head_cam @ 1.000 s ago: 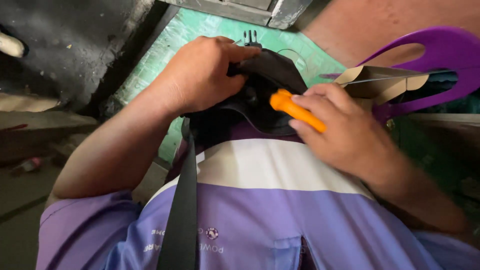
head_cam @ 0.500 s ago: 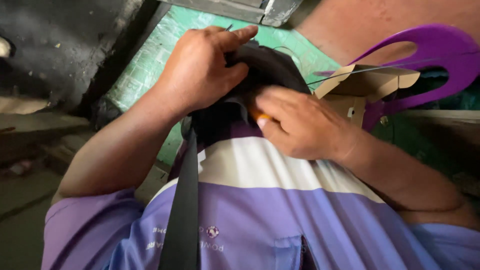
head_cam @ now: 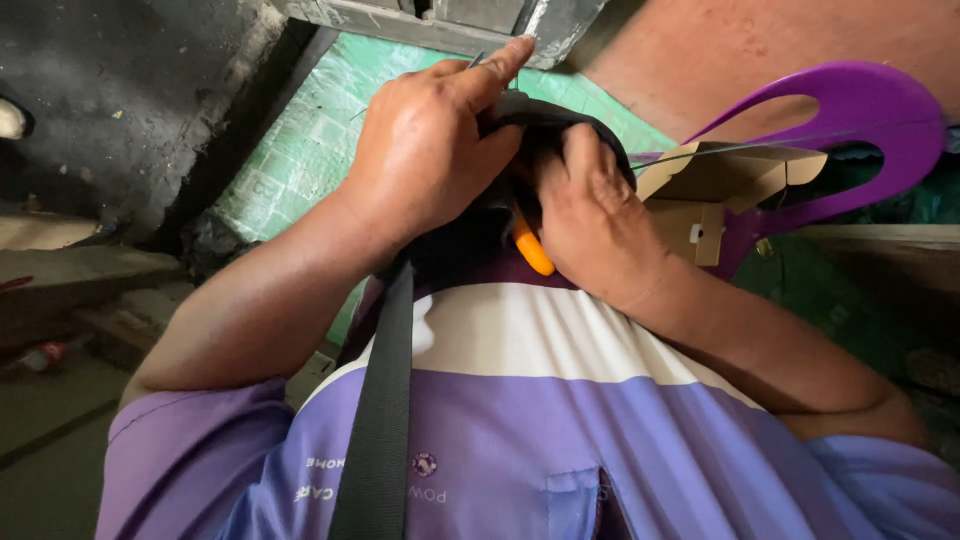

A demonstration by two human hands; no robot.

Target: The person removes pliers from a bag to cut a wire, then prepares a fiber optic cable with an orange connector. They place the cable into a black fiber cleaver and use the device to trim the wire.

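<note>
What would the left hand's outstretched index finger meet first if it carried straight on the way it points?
Probably the grey concrete ledge: the left hand points its index finger up toward it, though depth is unclear.

Dark, rough, stained wall (head_cam: 120, 110) upper left. Green cutting mat (head_cam: 310, 150) with pale grid below it. Grey concrete ledge (head_cam: 440, 20) along top edge. Reddish-brown surface (head_cam: 720, 50) upper right. Grey concrete floor (head_cam: 50, 440) lower left, slab edges stepped. Purple curved plastic piece (head_cam: 860, 100) and open cardboard box (head_cam: 720, 180) right. Daylight, soft.

Workshop (rough): bare concrete wall (head_cam: 120, 90), green cutting mat (head_cam: 310, 150).
</note>
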